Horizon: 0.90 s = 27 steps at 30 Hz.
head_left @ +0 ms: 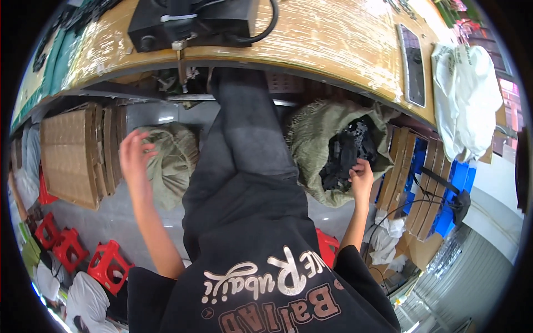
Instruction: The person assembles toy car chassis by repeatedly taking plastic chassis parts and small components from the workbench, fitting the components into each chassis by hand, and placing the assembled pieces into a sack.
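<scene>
My left hand [136, 154] is raised beside a tied-looking olive woven sack [173, 161] on the floor, its fingers apart and nothing visible in them. On the other side of my legs stands a second olive woven sack [311, 133] with its mouth open. Many small black plastic parts [341, 158] fill it. My right hand [362, 176] is at the near right of that mouth, fingers curled in against the black parts. Whatever lies between those fingertips is too small and dark to name.
A wooden workbench [327, 44] crosses the top, carrying a black box-shaped device [222, 25] and a phone [412, 66]. A white bag [466, 94] hangs at its right end. Flattened cartons [69, 155] stand left, cartons [425, 188] right. Red stools [108, 266] are behind left.
</scene>
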Tool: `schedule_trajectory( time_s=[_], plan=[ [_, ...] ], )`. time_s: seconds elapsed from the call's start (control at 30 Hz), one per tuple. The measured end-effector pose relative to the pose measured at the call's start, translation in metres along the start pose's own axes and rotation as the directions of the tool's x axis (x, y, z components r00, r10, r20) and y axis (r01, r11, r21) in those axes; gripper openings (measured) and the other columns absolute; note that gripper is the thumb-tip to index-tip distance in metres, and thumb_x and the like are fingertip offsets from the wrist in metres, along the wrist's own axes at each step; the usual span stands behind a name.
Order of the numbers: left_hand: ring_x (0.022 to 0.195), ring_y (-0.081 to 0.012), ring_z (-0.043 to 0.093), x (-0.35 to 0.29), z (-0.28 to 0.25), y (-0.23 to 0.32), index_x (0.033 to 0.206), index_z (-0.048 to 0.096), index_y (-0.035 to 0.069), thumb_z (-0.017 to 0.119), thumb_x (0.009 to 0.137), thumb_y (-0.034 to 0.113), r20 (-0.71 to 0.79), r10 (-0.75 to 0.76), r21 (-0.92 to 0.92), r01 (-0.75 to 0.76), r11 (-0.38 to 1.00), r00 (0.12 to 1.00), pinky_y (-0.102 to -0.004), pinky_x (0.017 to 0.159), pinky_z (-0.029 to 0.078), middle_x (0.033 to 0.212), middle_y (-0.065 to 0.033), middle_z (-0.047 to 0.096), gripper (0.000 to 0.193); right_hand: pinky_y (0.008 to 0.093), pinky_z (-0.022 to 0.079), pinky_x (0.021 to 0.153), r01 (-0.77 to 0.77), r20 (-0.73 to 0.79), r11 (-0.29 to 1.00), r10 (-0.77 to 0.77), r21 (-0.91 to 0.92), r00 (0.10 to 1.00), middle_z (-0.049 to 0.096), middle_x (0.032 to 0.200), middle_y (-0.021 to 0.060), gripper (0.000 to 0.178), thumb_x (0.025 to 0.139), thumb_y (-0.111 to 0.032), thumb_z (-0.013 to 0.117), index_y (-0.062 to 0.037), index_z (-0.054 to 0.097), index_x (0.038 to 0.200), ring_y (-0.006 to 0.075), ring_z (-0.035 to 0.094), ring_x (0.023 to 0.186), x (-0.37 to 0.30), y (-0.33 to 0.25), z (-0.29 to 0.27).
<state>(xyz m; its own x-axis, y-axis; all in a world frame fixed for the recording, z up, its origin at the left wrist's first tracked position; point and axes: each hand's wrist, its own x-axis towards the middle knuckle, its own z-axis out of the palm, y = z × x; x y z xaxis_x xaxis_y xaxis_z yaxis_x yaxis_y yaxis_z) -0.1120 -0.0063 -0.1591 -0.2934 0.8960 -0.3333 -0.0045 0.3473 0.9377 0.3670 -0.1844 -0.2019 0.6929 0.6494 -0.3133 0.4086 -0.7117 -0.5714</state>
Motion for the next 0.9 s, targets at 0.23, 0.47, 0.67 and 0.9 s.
schedule_trajectory(
  time_s=[0.23,0.47,0.67,0.9],
  plan=[
    [0.077,-0.0113,0.054,0.022,-0.044,0.027,0.113,0.046,0.002,0.048,0.09,0.021,-0.132,0.124,-0.068,-0.134,0.989,0.983,-0.0246,0.068,0.046,0.104,-0.0104,0.055,0.03,0.0355,0.041,0.083,0.056,-0.212,0.952,-0.124,-0.3,0.969,0.053,0.102,0.0144,0.036,0.071,-0.007,0.065,-0.0031,0.053,0.105,0.03,0.052,0.094,-0.015,0.015,-0.017],
    [0.077,-0.0114,0.054,0.042,-0.025,0.088,0.113,0.046,0.001,0.047,0.09,0.019,-0.123,0.36,-0.066,-0.37,0.927,0.925,-0.0244,0.068,0.046,0.102,-0.0096,0.055,0.028,0.0246,0.044,0.077,0.444,-0.365,0.878,-0.359,0.182,0.859,0.059,0.096,0.0055,0.026,0.079,-0.002,0.06,-0.0005,0.056,0.105,0.0122,0.055,0.086,0.006,-0.14,-0.064],
    [0.082,-0.011,0.053,0.061,0.007,0.129,0.112,0.045,0.001,0.05,0.088,0.012,-0.048,0.486,-0.017,-0.487,0.873,0.873,-0.024,0.071,0.045,0.101,-0.0097,0.056,0.027,0.0232,0.046,0.069,0.736,-0.316,0.658,-0.672,0.16,0.67,0.062,0.085,0.0067,0.019,0.079,-0.007,0.06,-0.0002,0.06,0.097,0.0107,0.057,0.076,0.066,-0.28,-0.073],
    [0.082,-0.0169,0.052,0.109,0.036,0.174,0.095,0.054,0.004,0.057,0.079,0.01,0.194,0.774,0.468,-0.751,0.467,0.602,-0.0277,0.075,0.043,0.09,-0.0064,0.055,0.017,0.0369,0.045,0.069,0.817,-0.248,0.448,-0.892,-0.363,0.379,0.06,0.081,0.0154,0.013,0.076,-0.005,0.054,0.0003,0.059,0.086,0.0304,0.058,0.077,0.225,-0.332,-0.06]
  ],
)
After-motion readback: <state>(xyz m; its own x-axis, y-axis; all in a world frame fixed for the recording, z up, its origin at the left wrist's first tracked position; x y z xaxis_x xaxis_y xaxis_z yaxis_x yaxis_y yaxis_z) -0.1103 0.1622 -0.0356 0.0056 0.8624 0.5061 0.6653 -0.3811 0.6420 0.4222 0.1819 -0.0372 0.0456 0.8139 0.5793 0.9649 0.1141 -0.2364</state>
